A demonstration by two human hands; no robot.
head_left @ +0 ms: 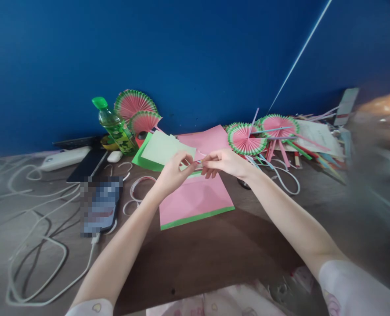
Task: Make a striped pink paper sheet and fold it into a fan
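Note:
My left hand (178,169) and my right hand (224,162) meet over the middle of the table, fingertips pinched close together. Between them is something small that I cannot make out. Below lies a pink paper sheet (198,197) with a green strip along its near edge. Just behind my left hand, a pale green sheet (162,148) rests on a brighter green sheet (138,160). Another pink sheet (211,138) lies beyond my fingers. To the right of my right hand is a pleated pink and green paper fan (247,139).
At the left stand a green-capped bottle (111,123) and more paper fans (135,105). Scissors (132,202), a phone (102,208) and white cables (63,250) lie nearer. Paper strips (323,153) are heaped at the right, by a blurred person (379,175). A blue wall (182,57) closes the back.

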